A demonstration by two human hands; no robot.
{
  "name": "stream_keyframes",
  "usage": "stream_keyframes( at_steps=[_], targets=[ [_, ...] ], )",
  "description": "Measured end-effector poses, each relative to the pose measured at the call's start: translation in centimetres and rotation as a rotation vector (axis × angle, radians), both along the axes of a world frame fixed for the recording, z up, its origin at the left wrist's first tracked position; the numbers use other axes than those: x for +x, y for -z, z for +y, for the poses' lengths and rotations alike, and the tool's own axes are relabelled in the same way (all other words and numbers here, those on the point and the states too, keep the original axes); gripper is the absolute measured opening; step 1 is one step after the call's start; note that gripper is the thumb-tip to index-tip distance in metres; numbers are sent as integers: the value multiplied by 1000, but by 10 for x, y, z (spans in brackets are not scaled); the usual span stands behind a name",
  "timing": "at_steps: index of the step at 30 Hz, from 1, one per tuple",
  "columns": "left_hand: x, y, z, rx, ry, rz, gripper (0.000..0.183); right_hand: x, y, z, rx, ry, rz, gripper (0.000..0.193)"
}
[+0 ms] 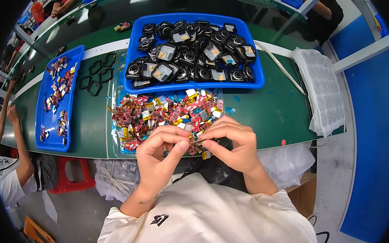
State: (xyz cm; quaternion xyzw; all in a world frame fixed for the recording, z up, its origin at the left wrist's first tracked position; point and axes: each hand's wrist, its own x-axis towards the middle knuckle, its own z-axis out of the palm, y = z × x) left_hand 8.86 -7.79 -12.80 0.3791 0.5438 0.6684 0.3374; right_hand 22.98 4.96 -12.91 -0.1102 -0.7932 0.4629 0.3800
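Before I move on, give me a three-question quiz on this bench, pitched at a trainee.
1. What lies just on the near side of the large blue tray? A) a row of screwdrivers; B) a heap of small red, yellow and white parts; C) a coil of rope.
2. True or false: the black open frames lie on the green tabletop, between the large blue tray and the narrow blue tray.
3. Which holds the small thin part: the left hand, the right hand, or both?

Key: 1. B. 2. True. 3. Both, with the fingertips.
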Motion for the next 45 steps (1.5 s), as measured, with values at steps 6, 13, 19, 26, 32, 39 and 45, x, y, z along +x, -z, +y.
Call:
stream_keyframes(
  at_steps=[6, 13, 19, 26, 32, 39, 45],
  targets=[
    [6, -7, 4, -15, -46, 182, 12, 3, -1, -3, -77, -10, -34, 14],
    [6, 4, 0, 12, 14, -18, 13, 8, 0, -4, -371, -54, -23, 16],
    [11, 2, -3, -13, 59, -151, 10, 7, 4, 1, -204, 34, 35, 18],
    [11, -8, 2, -70, 119, -215, 14, 7, 4, 3, 164, 74, 159, 27],
    [8, -5, -2, -181, 154, -322, 13, 4, 3, -1, 402, 94, 182, 28],
    [10, -8, -4, -158, 146, -234, 7, 7, 6, 1, -198, -99, 183, 21],
    [9, -5, -4, -107, 167, -173, 6, 11, 10, -1, -526, -234, 217, 14]
  ],
)
